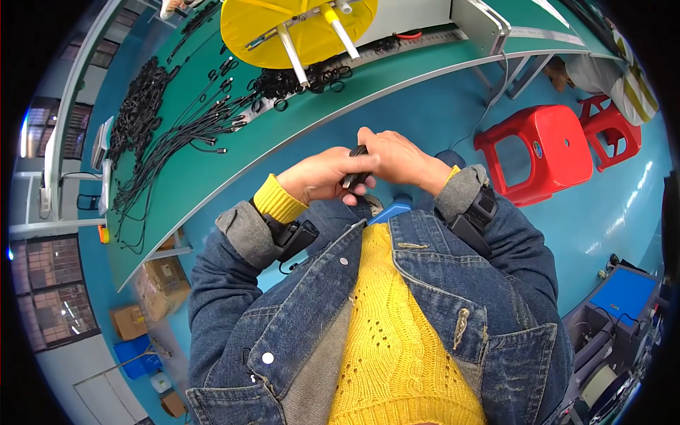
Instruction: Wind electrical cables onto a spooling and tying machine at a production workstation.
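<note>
Just off the bench edge, both my hands meet in front of my body around a small coiled black cable [359,164]. My left hand [320,175] is closed on the coil from the left, its thumb laid across it. My right hand [402,160] is closed over the coil's upper right side and hides part of it. Straight cables [191,126] with plugs at their ends lie fanned out on the green bench [234,166]. Close to them is a pile of small coiled black cables [283,83].
A yellow disc [297,32] with white posts stands over the bench, beside a grey metal box [485,25]. Another heap of black coils [138,106] lies at the left. Red stools [545,152] stand at right, cardboard boxes [161,287] under the bench. Part of another person [602,74] shows far right.
</note>
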### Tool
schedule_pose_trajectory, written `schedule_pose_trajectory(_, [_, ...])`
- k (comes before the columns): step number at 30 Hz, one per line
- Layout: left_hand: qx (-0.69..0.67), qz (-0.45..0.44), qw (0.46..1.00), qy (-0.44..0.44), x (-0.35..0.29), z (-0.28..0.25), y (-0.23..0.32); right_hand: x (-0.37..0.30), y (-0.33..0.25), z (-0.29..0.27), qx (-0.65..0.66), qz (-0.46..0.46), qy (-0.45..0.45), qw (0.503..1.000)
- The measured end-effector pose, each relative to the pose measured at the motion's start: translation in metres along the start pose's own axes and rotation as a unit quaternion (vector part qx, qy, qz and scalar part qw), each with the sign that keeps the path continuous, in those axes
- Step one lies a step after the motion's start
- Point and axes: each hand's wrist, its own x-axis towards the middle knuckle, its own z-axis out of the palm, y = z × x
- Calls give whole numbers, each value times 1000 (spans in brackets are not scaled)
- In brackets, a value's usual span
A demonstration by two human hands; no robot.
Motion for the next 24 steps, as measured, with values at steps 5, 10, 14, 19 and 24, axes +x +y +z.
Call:
schedule_pose_trajectory(5, [195,-22,980,-22,6,14,-6,-6,-11,-8,-190,-46,-87,977])
schedule_pose_trajectory(10, [184,178,966,-38,16,-7,-33,-5,-10,8,76,-4,26,997])
schedule_pose_trajectory(14, [60,128,990,-27,12,-8,-30,-4,3,23,237,77,40,968])
schedule_pose_trajectory(19, [-24,13,997,-77,8,-10,-27,-1,10,23,109,78,5,991])
schedule_pose_trajectory(24, [-5,-22,998,-66,12,-12,-29,-6,0,22,-104,33,-17,994])
